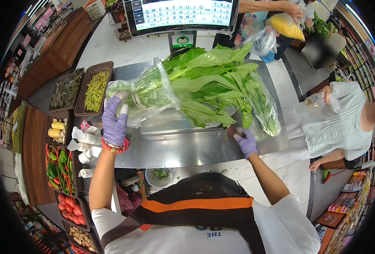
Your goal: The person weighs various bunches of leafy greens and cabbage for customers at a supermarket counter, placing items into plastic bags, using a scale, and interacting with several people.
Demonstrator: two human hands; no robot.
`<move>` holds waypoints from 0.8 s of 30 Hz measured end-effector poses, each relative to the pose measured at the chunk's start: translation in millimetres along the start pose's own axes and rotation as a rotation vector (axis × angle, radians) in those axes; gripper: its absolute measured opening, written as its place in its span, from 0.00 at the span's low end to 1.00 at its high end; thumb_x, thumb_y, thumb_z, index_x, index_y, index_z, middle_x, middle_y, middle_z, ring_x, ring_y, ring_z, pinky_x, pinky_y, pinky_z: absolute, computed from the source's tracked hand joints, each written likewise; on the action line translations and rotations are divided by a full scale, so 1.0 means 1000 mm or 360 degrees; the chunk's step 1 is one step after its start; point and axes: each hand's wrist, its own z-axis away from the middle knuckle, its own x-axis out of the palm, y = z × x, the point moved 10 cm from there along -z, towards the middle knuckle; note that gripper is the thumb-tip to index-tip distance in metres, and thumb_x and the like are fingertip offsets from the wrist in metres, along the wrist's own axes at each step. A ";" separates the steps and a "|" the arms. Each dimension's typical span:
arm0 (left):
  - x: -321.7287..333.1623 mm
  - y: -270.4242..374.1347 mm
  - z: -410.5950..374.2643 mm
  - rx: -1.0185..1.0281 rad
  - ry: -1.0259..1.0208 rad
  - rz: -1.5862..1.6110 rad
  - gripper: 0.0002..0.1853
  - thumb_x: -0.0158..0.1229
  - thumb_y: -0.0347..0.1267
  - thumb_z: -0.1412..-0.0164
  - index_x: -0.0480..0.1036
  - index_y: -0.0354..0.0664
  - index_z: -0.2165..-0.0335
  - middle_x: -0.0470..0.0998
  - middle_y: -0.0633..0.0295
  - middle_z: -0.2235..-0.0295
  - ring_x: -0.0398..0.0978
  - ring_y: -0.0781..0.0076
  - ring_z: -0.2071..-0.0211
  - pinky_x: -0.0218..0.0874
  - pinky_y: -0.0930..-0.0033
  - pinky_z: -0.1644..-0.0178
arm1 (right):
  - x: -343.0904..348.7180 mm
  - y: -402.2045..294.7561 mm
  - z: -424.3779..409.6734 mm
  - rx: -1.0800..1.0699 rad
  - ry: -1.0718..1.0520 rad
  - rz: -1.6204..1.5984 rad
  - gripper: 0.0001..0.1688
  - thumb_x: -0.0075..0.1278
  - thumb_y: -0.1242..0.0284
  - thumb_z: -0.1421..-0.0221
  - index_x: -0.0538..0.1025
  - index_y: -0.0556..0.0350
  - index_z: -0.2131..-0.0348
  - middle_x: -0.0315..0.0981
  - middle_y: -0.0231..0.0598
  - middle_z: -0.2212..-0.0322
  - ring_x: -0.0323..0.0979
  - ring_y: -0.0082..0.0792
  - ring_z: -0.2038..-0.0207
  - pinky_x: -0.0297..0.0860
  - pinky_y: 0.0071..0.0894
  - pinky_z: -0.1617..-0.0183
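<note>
My left hand (115, 116), in a purple knit glove, grips the stem end of a large bunch of leafy greens (206, 82). A clear plastic bag (155, 95) covers the stems, which a band ties together; the broad leaves spread out of the bag to the right. Beneath them is a flat metal weighing scale (168, 128), partly hidden. My right hand (246, 142), gloved alike, is by the scale's right front corner, near a blurred dark reddish patch. Whether it holds anything is unclear. Another clear bag of greens (266, 108) lies just beyond it.
The steel counter (187, 155) carries a touchscreen (181, 16) at the back. Wicker baskets of green peppers (96, 90), chillies (60, 171) and tomatoes (70, 209) line the left, beside plastic bag rolls (87, 138). A person in a pale top (336, 120) stands right, holding a bag.
</note>
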 end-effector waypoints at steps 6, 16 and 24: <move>-0.003 0.013 0.001 0.0050 0.0002 -0.0184 0.15 0.52 0.26 0.46 0.71 0.40 0.58 0.73 0.56 0.57 0.63 0.61 0.48 0.46 0.60 0.41 | 0.039 -0.005 -0.021 -0.0067 -0.0042 0.0397 0.15 0.59 0.68 0.62 0.77 0.56 0.71 0.71 0.46 0.72 0.70 0.44 0.69 0.67 0.35 0.66; -0.024 -0.014 -0.025 -0.0046 -0.0021 -0.0568 0.18 0.46 0.36 0.43 0.69 0.45 0.54 0.68 0.54 0.52 0.60 0.55 0.46 0.37 0.55 0.39 | 0.075 -0.225 0.080 -0.1316 -0.0526 0.0480 0.11 0.60 0.67 0.65 0.75 0.49 0.77 0.66 0.41 0.71 0.67 0.44 0.68 0.65 0.41 0.66; 0.049 -0.047 -0.086 -0.0548 -0.0973 -0.0843 0.29 0.36 0.52 0.40 0.70 0.42 0.56 0.69 0.46 0.55 0.66 0.55 0.52 0.50 0.55 0.46 | 0.205 -0.381 -0.030 -0.1202 -0.0486 0.0987 0.16 0.60 0.66 0.63 0.75 0.50 0.70 0.64 0.42 0.64 0.64 0.41 0.60 0.61 0.38 0.57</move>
